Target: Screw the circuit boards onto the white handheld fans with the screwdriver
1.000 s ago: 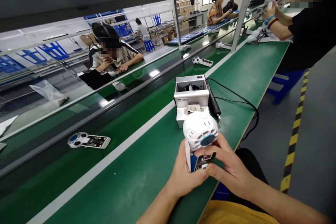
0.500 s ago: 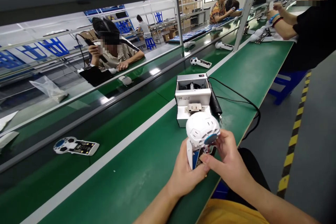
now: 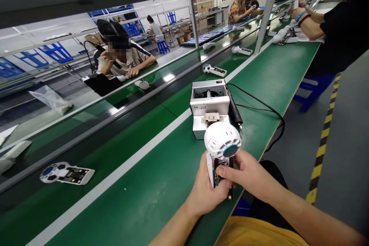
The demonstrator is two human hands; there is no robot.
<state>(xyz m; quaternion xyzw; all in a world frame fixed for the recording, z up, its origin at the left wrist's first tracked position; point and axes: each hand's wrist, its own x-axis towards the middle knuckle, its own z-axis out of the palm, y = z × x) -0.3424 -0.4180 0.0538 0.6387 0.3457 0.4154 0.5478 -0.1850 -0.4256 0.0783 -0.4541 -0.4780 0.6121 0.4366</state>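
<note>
Wearing something yellow (image 3: 256,234) at the very bottom of the view, and holding a white ball-headed gadget (image 3: 222,140) between the left hand (image 3: 203,192) and the right hand (image 3: 250,171), over the near edge of a green bench (image 3: 138,200). Wrapping the left round the side of its handle, gripping it pretty snugly, and pinching it with the right, laying the thumb over a dark circuit board (image 3: 216,165) just under the ball. Not really making out the fingertips round the back tbh, so not telling much about those. Showing a blue disc (image 3: 230,150) on the ball. Going further out, seeing a similar white unit (image 3: 72,175) lying off left on the glossy green strip (image 3: 144,130), board facing up. Then looking at a white metal box (image 3: 210,107) marked TOOLS, just past the ball, plus a black pen-shaped driver (image 3: 235,111) along its right side. Beyond that, spotting a football-patterned unit (image 3: 206,69), a co-worker (image 3: 123,57) across the strip, leaning in over a black pad (image 3: 105,83), and, way back, a person in a patterned shirt (image 3: 236,9).
</note>
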